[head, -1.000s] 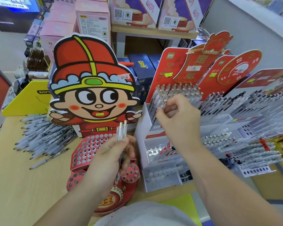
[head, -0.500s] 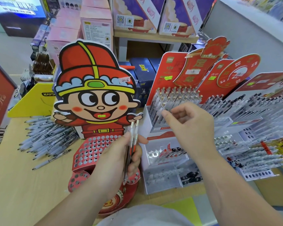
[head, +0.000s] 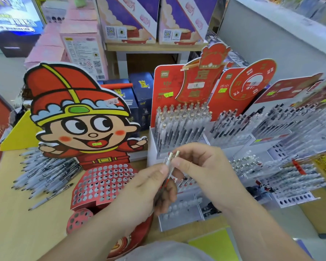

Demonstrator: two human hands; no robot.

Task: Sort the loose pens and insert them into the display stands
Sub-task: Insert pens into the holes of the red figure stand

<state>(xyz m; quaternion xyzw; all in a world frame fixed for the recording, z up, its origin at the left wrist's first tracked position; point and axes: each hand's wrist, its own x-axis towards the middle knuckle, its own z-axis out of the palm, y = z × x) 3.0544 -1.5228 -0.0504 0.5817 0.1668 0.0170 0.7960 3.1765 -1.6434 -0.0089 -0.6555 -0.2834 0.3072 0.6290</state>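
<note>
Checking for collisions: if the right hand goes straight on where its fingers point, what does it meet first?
Likely the pens in the left hand; the right hand seems to touch their tops.

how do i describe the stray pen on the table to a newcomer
Start at the big cartoon-boy display stand. Left of it, a heap of loose pens lies on the wooden table. The stray pen lies alone on the heap's near side.

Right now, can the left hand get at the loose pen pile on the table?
Probably yes: only the low holed red tier lies between the left hand and the loose pen pile. But it grips pens, so grabbing more looks awkward.
</note>
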